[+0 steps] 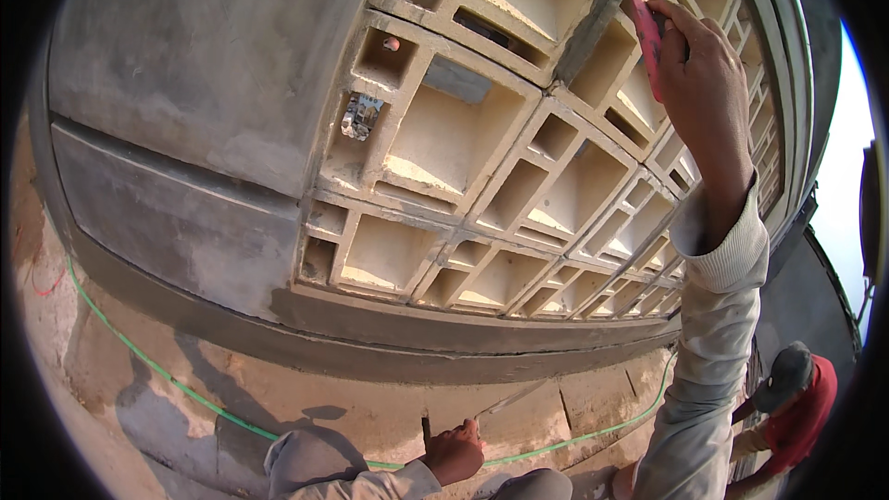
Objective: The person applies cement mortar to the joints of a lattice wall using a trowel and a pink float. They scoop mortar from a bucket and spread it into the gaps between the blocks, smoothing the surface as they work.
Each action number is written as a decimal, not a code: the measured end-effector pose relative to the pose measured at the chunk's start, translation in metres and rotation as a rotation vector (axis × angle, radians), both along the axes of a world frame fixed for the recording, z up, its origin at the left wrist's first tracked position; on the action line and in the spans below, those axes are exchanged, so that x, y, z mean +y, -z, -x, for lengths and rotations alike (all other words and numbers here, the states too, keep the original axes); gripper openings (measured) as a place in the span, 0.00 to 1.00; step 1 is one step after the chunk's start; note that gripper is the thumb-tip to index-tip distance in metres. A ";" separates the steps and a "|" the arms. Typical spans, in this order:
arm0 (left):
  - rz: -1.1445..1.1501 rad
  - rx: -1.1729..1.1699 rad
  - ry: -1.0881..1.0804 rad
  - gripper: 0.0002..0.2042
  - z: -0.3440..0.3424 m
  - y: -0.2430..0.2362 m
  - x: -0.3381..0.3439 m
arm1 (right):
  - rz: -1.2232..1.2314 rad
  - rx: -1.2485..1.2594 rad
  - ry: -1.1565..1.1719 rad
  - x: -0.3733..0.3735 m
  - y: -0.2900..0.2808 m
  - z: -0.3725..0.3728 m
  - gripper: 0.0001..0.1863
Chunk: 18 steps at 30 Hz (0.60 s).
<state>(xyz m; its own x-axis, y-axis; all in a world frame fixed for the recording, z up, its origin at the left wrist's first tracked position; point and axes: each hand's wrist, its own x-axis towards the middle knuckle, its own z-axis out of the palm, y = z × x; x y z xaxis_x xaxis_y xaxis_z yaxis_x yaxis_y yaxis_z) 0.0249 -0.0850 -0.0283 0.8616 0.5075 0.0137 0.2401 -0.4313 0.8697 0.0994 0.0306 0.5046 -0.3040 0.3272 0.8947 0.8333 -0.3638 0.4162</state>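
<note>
My right hand (pixel 699 65) is raised at the upper right, its fingers closed round a flat pinkish-red hand tool (pixel 645 37) with a pointed tip. The tip is by a strip of grey mortar (pixel 593 18) along the joint between cream breeze blocks (pixel 472 120); contact cannot be made out. Low in the middle, my left hand (pixel 455 452) is closed beside my knees. A thin pale strip (pixel 505 402) runs out from near its fingers; whether the hand holds it is unclear. The blocks have square and narrow openings.
Smooth grey plaster (pixel 194 65) covers the wall on the left, above a grey ledge (pixel 398 329). A green hose (pixel 194 395) curves across the brown paved ground (pixel 370 417). At the lower right, a person in a red shirt (pixel 806 412) and dark cap bends down. Fingers show through openings at the upper left.
</note>
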 end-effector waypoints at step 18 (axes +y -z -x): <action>0.058 0.001 0.014 0.17 0.021 -0.045 0.009 | 0.427 1.157 -0.819 -0.116 0.160 -0.017 0.18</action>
